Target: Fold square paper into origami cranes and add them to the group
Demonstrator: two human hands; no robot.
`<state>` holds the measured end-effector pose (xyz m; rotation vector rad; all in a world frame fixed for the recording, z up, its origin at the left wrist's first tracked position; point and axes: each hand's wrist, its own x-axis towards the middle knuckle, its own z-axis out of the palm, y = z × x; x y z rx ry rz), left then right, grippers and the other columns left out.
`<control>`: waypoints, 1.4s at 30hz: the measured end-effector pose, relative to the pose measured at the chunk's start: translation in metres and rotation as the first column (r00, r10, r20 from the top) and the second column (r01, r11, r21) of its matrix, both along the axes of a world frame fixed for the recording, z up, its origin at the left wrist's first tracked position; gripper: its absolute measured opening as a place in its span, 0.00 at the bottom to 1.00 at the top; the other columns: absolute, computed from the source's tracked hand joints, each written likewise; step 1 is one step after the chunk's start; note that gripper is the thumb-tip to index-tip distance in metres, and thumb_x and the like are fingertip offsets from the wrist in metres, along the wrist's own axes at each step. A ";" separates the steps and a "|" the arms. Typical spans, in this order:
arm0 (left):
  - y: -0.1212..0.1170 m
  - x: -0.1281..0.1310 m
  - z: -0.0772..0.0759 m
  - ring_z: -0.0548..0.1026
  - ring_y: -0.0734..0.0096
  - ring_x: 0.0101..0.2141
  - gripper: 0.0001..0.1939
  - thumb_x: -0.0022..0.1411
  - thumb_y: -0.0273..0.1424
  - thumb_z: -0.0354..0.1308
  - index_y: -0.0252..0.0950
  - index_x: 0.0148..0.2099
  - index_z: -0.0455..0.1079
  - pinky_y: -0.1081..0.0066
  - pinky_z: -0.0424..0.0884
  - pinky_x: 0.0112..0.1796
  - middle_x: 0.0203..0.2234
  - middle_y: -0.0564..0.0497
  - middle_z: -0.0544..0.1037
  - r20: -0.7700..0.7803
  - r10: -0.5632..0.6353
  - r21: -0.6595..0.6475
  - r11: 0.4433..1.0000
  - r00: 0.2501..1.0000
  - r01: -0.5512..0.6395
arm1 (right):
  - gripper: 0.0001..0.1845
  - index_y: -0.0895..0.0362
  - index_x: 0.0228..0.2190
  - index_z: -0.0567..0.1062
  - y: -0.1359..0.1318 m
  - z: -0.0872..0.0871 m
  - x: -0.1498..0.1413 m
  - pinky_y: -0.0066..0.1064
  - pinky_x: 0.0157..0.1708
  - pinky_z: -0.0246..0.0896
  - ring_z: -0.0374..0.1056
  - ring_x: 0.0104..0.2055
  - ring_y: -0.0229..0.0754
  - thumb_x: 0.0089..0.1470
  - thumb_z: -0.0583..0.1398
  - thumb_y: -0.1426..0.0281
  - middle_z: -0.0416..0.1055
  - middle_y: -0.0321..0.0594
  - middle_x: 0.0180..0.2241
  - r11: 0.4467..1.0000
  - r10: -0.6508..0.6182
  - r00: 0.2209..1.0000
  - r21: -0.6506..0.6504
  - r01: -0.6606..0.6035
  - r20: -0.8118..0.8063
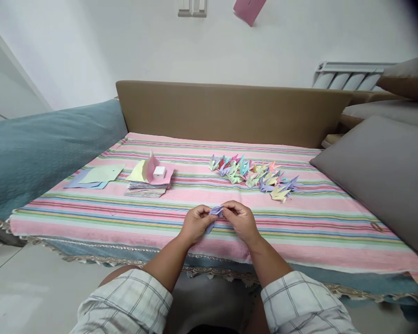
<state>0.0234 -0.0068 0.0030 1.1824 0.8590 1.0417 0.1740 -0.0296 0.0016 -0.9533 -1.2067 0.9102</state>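
Between my two hands is a small piece of folded purple paper (216,211), held above the front part of the striped cloth. My left hand (196,223) pinches its left side with thumb and fingers. On the other side, my right hand (241,221) grips the paper's right edge, thumb against fingertips. A narrow purple strip hangs down beside the left thumb. The exact folds are too small to make out. Beyond my hands, to the right, lies a cluster of folded paper cranes (252,174) in many colours.
A stack of paper squares (148,189) with a small white box (159,172) on top stands left of centre. Loose sheets (102,174) lie farther left. The striped cloth (90,218) covers the sofa seat. Grey cushions (383,171) are piled at the right.
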 end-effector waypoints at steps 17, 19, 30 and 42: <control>-0.013 0.011 0.000 0.72 0.75 0.21 0.19 0.37 0.37 0.72 0.33 0.26 0.67 0.76 0.65 0.25 0.18 0.54 0.74 0.313 0.001 -0.256 0.963 0.950 0.084 | 0.20 0.55 0.35 0.74 0.000 -0.001 -0.006 0.24 0.24 0.61 0.63 0.24 0.32 0.39 0.68 0.61 0.69 0.32 0.26 0.934 0.228 0.942 -0.218 -0.284 -0.248; -0.012 0.010 0.001 0.72 0.74 0.20 0.20 0.36 0.36 0.72 0.33 0.26 0.66 0.75 0.67 0.25 0.18 0.54 0.74 0.323 0.013 -0.276 0.958 0.946 0.081 | 0.17 0.57 0.30 0.75 0.001 -0.003 -0.007 0.24 0.24 0.60 0.63 0.23 0.31 0.37 0.69 0.63 0.69 0.32 0.24 0.925 0.235 0.945 -0.247 -0.289 -0.227; -0.010 0.006 0.005 0.68 0.80 0.18 0.20 0.38 0.39 0.71 0.32 0.26 0.66 0.78 0.63 0.21 0.17 0.57 0.71 0.211 0.085 -0.192 0.980 0.974 -0.044 | 0.17 0.58 0.23 0.73 0.000 -0.002 -0.005 0.25 0.22 0.59 0.62 0.21 0.31 0.34 0.70 0.61 0.68 0.31 0.20 0.921 0.196 0.955 -0.293 -0.257 -0.223; -0.011 0.005 0.007 0.69 0.77 0.20 0.20 0.36 0.40 0.71 0.32 0.23 0.67 0.74 0.67 0.25 0.17 0.56 0.71 0.198 0.076 -0.180 0.983 0.977 -0.040 | 0.18 0.58 0.22 0.72 -0.003 -0.001 -0.011 0.25 0.21 0.59 0.62 0.20 0.32 0.32 0.71 0.61 0.69 0.31 0.19 0.902 0.154 0.938 -0.344 -0.261 -0.310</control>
